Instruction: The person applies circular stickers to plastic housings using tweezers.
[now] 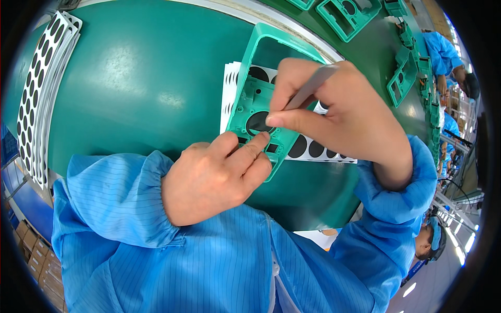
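A green plastic housing (257, 93) with a tall frame lies in front of me on a sheet of black round stickers (229, 86). One black disc (255, 123) sits at the round opening of the housing. My left hand (214, 175) is curled over the housing's near left edge, its index fingertip touching the disc's lower rim. Between the fingers of my right hand (339, 104) are metal tweezers (312, 87), held slanting above the housing. Its thumb tip is over the disc's right side, and the tweezer tips are hidden behind the fingers.
A stack of sticker sheets (44, 94) lies at the left on the green table (141, 68). Beyond a pale rail (282, 21), more green housings (348, 18) line a green belt. Co-workers in blue (441, 52) are at the far right; cartons (39, 255) stand at lower left.
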Demonstrator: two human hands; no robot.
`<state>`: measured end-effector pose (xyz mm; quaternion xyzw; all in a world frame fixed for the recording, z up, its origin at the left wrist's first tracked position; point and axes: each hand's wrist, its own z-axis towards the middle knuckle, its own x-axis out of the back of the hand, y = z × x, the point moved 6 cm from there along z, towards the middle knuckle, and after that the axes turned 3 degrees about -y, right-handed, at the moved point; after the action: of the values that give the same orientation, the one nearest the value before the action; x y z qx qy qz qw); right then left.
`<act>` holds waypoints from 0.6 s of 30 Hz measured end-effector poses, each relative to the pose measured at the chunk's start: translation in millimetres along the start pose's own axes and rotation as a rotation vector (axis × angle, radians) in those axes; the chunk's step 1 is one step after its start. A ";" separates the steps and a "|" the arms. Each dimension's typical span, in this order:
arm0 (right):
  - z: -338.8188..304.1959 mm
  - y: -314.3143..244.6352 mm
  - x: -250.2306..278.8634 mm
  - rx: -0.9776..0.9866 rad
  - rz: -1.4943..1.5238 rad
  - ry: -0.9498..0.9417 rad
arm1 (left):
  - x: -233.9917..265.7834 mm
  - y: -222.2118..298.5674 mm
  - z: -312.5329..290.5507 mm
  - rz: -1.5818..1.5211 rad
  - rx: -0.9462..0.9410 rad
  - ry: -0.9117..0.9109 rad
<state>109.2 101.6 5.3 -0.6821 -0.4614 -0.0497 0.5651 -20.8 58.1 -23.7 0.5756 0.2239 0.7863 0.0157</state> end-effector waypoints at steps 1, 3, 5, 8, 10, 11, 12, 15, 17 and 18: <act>-1.1 -2.1 4.2 0.024 0.032 0.048 | 0.2 -1.1 -0.3 0.004 0.008 -0.004; -4.2 -6.1 7.2 0.032 0.059 0.107 | 2.5 -0.6 -1.7 0.005 -0.004 0.002; -1.6 -6.1 1.5 0.031 0.030 0.047 | 3.1 -1.0 -3.4 0.011 -0.006 0.006; 3.2 -9.2 0.0 0.017 -0.024 0.037 | 3.2 -3.4 -5.9 0.024 0.010 0.008; 4.2 -9.9 -0.3 0.023 -0.057 0.040 | 4.7 -3.7 -6.6 0.034 0.003 -0.007; 4.3 -10.2 -0.1 0.027 -0.094 0.047 | 5.1 -4.2 -6.7 0.033 0.002 -0.005; 4.8 -10.4 -0.6 0.025 -0.095 0.047 | 5.7 -4.7 -6.7 0.028 0.001 0.000; 6.0 -15.7 2.5 0.089 -0.146 0.105 | 6.7 -6.5 -6.5 0.020 0.003 0.010; 5.6 -17.9 8.5 0.068 -0.102 0.154 | 7.7 -7.5 -5.9 0.015 0.002 0.017; 5.8 -18.5 8.6 0.065 -0.104 0.156 | 8.2 -7.6 -5.6 0.012 -0.004 0.014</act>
<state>98.8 110.1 21.7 -0.6327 -0.4521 -0.1168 0.6178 -30.4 65.3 -20.5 0.5714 0.2188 0.7909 0.0106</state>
